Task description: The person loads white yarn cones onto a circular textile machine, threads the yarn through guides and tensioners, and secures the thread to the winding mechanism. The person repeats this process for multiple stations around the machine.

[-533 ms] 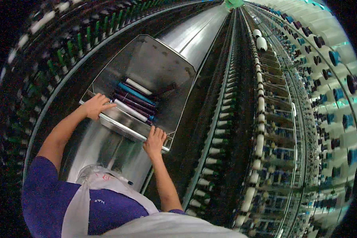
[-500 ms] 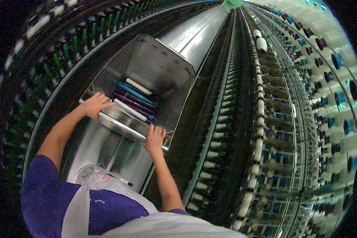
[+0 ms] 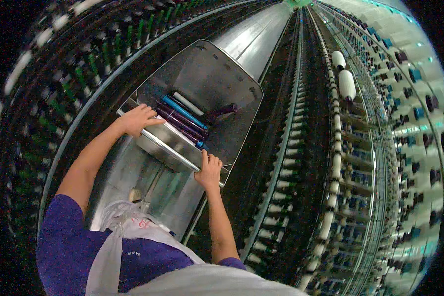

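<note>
Left hand (image 3: 138, 120) and right hand (image 3: 210, 170) clasp the near rim (image 3: 170, 151) of a grey, box-shaped metal cart (image 3: 202, 61); slender blue and purple tubes (image 3: 183, 112) lie inside beyond the grip; even pressure probably steers best.

A person in a purple shirt and white apron (image 3: 143, 229) holds the near bar (image 3: 175, 152) of an open metal box (image 3: 202, 64), left hand (image 3: 138, 120) toward its left end, right hand (image 3: 210, 170) toward its right. Inside, a white tube (image 3: 188, 103), a blue tube (image 3: 183, 112) and dark purple tubes (image 3: 180, 123) lie side by side, with another purple tube (image 3: 224, 112) slanting to the right. Green spindles (image 3: 141, 30) line the left; two large white spools (image 3: 347, 85) sit far right, above rows of smaller ones. Shiny floor (image 3: 244, 37) runs beyond the box.
</note>
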{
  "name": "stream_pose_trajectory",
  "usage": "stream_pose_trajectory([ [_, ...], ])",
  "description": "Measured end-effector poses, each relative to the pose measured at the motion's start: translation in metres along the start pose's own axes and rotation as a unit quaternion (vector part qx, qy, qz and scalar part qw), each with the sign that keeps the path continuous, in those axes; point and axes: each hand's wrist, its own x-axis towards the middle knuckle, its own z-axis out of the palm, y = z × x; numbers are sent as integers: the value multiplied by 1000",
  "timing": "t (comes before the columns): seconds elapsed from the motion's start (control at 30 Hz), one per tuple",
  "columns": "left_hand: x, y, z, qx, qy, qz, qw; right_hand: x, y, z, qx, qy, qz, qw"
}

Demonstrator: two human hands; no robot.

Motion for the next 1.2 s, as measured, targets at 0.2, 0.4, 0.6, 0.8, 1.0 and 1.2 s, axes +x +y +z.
stream_pose_trajectory([
  [0.2,152,-115,-20,-18,7,22,1000,155,97,8,-22,-28,8,999],
  [0.4,315,-216,-4,-37,22,22,999,299,214,23,-23,-27,26,999],
  [0.6,495,-329,0,-19,-4,4,1000,476,336,48,-31,0,12,999],
  [0.8,648,-450,-6,-19,2,22,1000,634,443,69,-15,21,16,1000],
  [1.0,819,-588,-38,-31,-24,9,999,830,541,69,-3,24,35,999],
  [1.2,982,-702,-49,-24,-32,8,999,994,651,86,-16,8,39,999],
])
